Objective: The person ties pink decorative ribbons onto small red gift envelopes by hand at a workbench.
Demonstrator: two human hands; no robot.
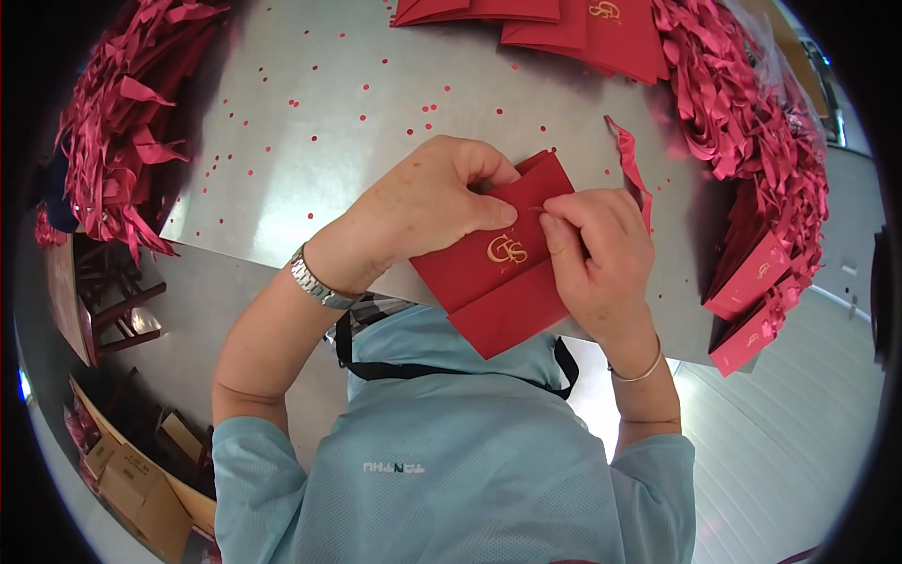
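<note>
A flat red paper bag [489, 282] with a gold emblem is tilted in front of me, over the table's near edge. My left hand [432, 202] is closed on its upper left part, thumb on the front face and fingers behind. At the bag's upper right, my right hand [601, 254] makes a pinch against the front face. A thin pale tip [535, 208] shows at those fingertips; the rest of what they pinch is hidden. A twisted pink-red ribbon [628, 160] runs down behind my right hand; whether that hand holds it is unclear.
Several red bags [601, 38] are stacked at the table's far side. Heaps of ribbons lie at the left [122, 122] and right [733, 103], with ribboned bags [752, 282] at the right edge. Small red paper dots dot the metal table [282, 179]. Cardboard boxes [141, 498] stand lower left.
</note>
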